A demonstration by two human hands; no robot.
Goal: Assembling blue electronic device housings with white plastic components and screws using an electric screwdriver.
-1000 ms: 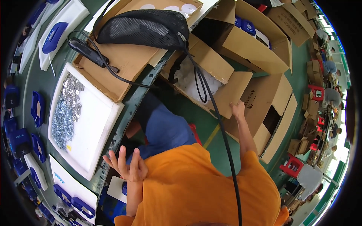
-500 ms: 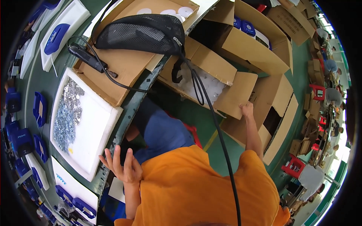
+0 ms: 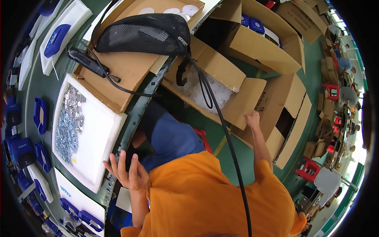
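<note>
Brown is the box flap [image 3: 248, 98] my right hand [image 3: 253, 119] pinches. Fingers apart, my left hand [image 3: 132, 177] hovers near the bench [image 3: 129, 125].

Surface [image 3: 50, 89] left, open boxes right.
The surface carries a tray [image 3: 96, 148] with small parts [image 3: 68, 126] on it; just beyond, a shallow carton [image 3: 128, 65] bears a pouch [image 3: 144, 35]. Right of the carton stands a box [image 3: 219, 68] of loose pieces [image 3: 224, 93], its flap [image 3: 248, 100] reaching toward a second box [image 3: 294, 91]. A third box [image 3: 262, 49], holding devices [image 3: 256, 26], stands behind.
</note>
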